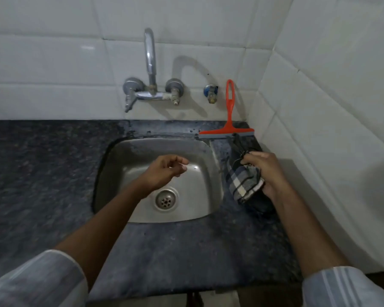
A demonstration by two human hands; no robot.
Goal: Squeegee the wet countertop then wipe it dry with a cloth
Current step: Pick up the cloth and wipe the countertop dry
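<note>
A: Right of centre: right hand grasping a checked dark-and-white cloth; left hand loosely curled, holding nothing, above the steel sink.

B: Red plastic squeegee?

A: Upper right, leaning on white tiled wall. Drying step, seemingly; next, press cloth onto dark speckled stone countertop.

Tabletop left of the sink lies open. The right strip is narrow, hemmed by the side wall, and occupied by the cloth and squeegee. The faucet overhangs the sink's rear.
</note>
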